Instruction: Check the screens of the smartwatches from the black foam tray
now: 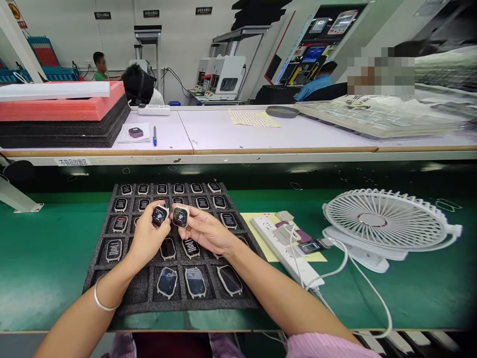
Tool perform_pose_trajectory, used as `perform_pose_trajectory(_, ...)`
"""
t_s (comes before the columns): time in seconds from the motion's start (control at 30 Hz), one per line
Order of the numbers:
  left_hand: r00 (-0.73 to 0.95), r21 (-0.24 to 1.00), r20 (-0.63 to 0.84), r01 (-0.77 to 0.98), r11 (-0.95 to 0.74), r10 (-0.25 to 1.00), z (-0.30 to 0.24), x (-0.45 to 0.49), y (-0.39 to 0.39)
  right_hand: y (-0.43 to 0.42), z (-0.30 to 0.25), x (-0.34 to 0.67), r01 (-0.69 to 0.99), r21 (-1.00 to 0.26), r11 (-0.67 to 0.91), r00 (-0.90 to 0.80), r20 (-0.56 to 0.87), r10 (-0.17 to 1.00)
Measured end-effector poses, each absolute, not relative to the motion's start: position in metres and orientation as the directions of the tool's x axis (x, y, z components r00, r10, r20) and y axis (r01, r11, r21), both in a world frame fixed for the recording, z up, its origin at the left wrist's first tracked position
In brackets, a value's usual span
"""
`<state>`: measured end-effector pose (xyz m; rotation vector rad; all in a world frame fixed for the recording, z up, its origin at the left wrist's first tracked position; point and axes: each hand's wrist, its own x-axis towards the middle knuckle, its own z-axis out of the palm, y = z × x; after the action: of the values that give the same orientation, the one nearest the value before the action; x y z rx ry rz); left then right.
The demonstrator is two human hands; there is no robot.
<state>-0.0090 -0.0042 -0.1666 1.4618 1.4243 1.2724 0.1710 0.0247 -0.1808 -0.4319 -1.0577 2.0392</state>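
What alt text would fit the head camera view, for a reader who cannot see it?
Two bare hands each hold a small smartwatch body: left hand, right hand, above a black foam tray filled with more watches. The tray lies on a green table, with a white fan and a power strip to the right.

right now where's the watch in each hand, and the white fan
left-hand watch [159, 216], head view, on its dark screen
right-hand watch [180, 217], head view, on its dark screen
white fan [387, 220], head view, on its front grille
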Motion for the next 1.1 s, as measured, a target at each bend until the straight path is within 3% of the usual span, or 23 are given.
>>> perform_pose_trajectory(1.1,-0.077,0.973,0.130,0.202,-0.112,0.989,-0.1663,-0.0082,-0.0043,0.0206,-0.1766,0.1721,-0.468,-0.820,-0.329,-0.638,0.056,0.768)
